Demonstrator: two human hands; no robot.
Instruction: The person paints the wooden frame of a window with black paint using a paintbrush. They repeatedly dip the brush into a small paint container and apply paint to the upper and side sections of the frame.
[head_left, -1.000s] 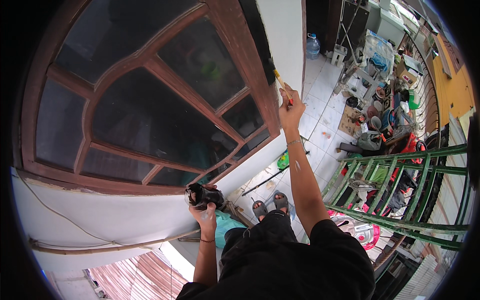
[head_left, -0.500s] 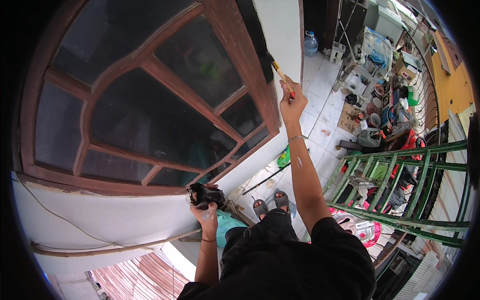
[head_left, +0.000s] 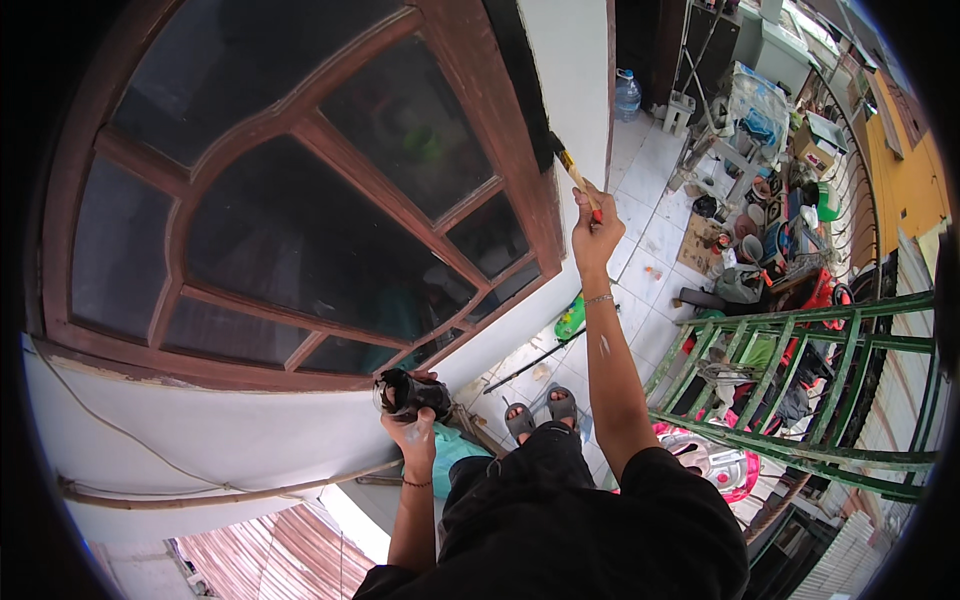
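Observation:
My right hand is closed round the pale wooden handle of a paintbrush. The brush's dark bristles touch the outer edge of the brown wooden window frame, where a band of black paint runs beside the white wall. Below the window's lower corner, my left hand grips a clear container smeared with black paint. Dark glass panes fill the window.
A green metal ladder leans at the right. Behind it lies a clutter of pots, bags and boxes. A water bottle stands on the white tiled floor. Along the lower left wall runs a bamboo pole.
My right hand and the brush have moved a little down along the frame's edge, toward me. My left hand holds the container nearly where it was.

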